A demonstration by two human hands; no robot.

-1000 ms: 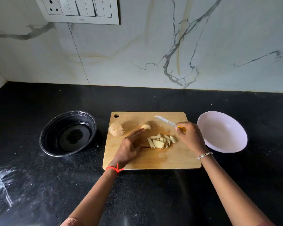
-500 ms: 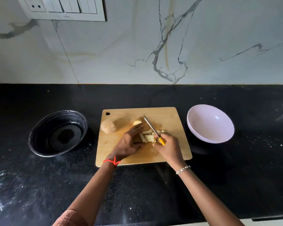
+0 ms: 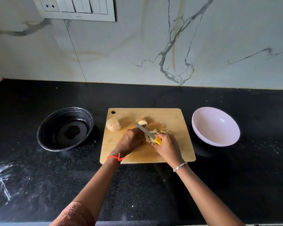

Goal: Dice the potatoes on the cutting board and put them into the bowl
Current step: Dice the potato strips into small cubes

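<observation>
A wooden cutting board (image 3: 178,144) lies on the black counter. On its far left sits a whole potato (image 3: 113,124); a cut potato piece (image 3: 142,122) lies near the middle. Pale potato strips (image 3: 147,138) are bunched between my hands. My left hand (image 3: 130,141) presses down on the strips, fingers curled against them. My right hand (image 3: 166,145) grips the yellow handle of a knife (image 3: 145,132), whose blade angles up-left across the strips beside my left fingers. A pale pink bowl (image 3: 216,126) stands to the right of the board, with nothing in it.
A black round bowl (image 3: 64,128) stands left of the board. A marble wall with a switch panel (image 3: 75,7) rises behind the counter. White smears mark the counter at the lower left (image 3: 0,181).
My right hand has swung the knife from the board's right side in over the strips, blade now pointing up-left. My left hand has closed down on the strips.
</observation>
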